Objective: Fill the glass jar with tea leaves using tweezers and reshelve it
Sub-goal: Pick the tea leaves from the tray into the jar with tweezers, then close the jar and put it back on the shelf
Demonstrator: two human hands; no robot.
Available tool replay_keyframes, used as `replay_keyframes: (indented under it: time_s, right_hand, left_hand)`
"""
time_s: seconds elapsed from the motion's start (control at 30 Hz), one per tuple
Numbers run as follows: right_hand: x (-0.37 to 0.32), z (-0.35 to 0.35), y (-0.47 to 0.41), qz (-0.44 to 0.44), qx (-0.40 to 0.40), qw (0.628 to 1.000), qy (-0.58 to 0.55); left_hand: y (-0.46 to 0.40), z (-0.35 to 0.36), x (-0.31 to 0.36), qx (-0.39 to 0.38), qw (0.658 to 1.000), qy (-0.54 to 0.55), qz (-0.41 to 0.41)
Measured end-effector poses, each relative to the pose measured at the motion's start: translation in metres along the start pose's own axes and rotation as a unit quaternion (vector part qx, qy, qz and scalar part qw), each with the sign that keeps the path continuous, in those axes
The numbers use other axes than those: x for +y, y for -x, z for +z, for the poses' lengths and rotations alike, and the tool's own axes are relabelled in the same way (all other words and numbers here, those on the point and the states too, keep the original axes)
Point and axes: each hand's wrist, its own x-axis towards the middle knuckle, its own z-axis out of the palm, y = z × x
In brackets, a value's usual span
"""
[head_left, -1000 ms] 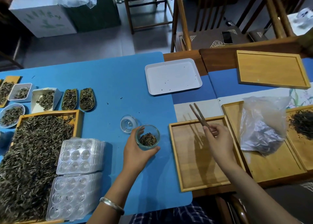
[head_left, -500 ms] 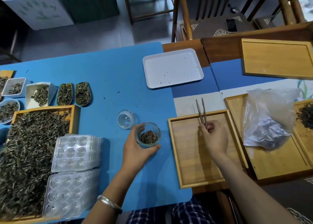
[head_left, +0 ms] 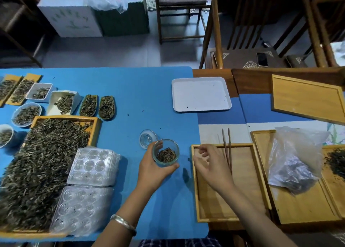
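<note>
The glass jar (head_left: 165, 153), partly filled with dark tea leaves (head_left: 166, 155), is held upright on the blue table (head_left: 130, 90) by the left hand (head_left: 153, 169), whose fingers and thumb are curled round its wall. Its clear lid (head_left: 148, 139) is seen just beside it, on the far side. The tweezers (head_left: 227, 149) are laid across the far rim of a wooden tray (head_left: 240, 196), released. Above this tray the right hand (head_left: 212, 164) is shown empty, fingers loosely curled. A plastic bag (head_left: 295, 159) is seen on the neighbouring tray, and a white tray (head_left: 200, 94) farther back.
</note>
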Motion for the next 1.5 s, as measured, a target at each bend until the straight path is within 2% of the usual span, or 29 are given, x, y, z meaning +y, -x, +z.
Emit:
replay_keyframes:
  time_s: [0.13,0.27,0.33,0.67,0.83,0.9,1.03,1.13,1.23,1.37,1.43,1.5]
  right_hand:
    - [-0.025,0.03,-0.009,-0.028,-0.139,0.99,-0.026]
    - [-0.04,0.057,-0.016,-0.067,-0.207,0.974,-0.058]
    - [-0.045,0.068,-0.017,-0.091,-0.213,0.971,-0.061]
    - [-0.033,0.101,-0.007,-0.093,-0.239,0.966,-0.014]
    - [-0.018,0.092,-0.019,-0.152,-0.304,0.94,0.036]
    - [-0.012,0.082,-0.032,-0.167,-0.289,0.941,0.062]
    - [-0.015,0.069,-0.074,-0.108,-0.193,0.975,0.005]
    - [-0.026,0.072,-0.109,-0.106,-0.185,0.977,-0.004]
    - [-0.033,0.081,-0.142,-0.162,-0.219,0.961,0.049]
    - [-0.035,0.1,-0.166,-0.242,-0.29,0.917,0.129]
    - [-0.035,0.111,-0.167,-0.289,-0.32,0.893,0.129]
    - [-0.034,0.12,-0.167,-0.312,-0.328,0.885,0.106]
  left_hand:
    - [0.002,-0.009,0.001,0.038,0.999,0.034,0.005]
    - [0.007,-0.016,-0.01,0.052,0.996,0.066,0.005]
    - [0.01,-0.021,-0.017,0.061,0.996,0.065,0.003]
    - [0.019,-0.029,-0.053,0.05,0.998,0.014,-0.021]
    - [0.024,-0.029,-0.066,0.047,0.999,0.011,0.002]
    - [0.024,-0.03,-0.069,0.045,0.999,0.004,0.011]
    - [0.021,-0.031,-0.074,0.044,0.999,0.006,0.014]
    - [0.021,-0.031,-0.076,0.042,0.999,0.008,0.015]
    - [0.022,-0.029,-0.076,0.045,0.999,0.007,0.019]
    - [0.021,-0.028,-0.078,0.053,0.998,-0.001,0.019]
    - [0.021,-0.028,-0.08,0.06,0.998,0.0,0.017]
    - [0.021,-0.028,-0.081,0.066,0.998,0.003,0.019]
